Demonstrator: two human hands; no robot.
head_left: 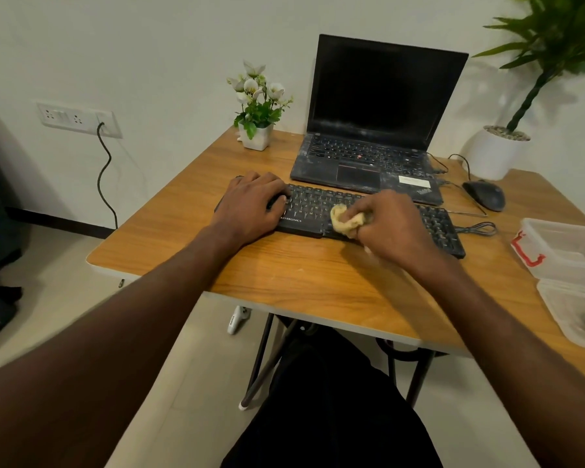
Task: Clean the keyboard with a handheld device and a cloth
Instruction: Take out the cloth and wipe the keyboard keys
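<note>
A black keyboard (318,206) lies across the middle of the wooden table (301,275), in front of the laptop. My left hand (250,207) rests flat on the keyboard's left end, fingers spread over the keys. My right hand (390,224) grips a crumpled yellow cloth (345,221) and holds it against the keys near the keyboard's front middle. My right hand hides the centre keys. No handheld device shows in either hand.
An open dusty laptop (372,130) stands behind the keyboard. A small flower pot (255,136) sits at the back left, a black mouse (483,194) and a white plant pot (493,153) at the right. Clear plastic containers (568,251) stand at the table's right edge.
</note>
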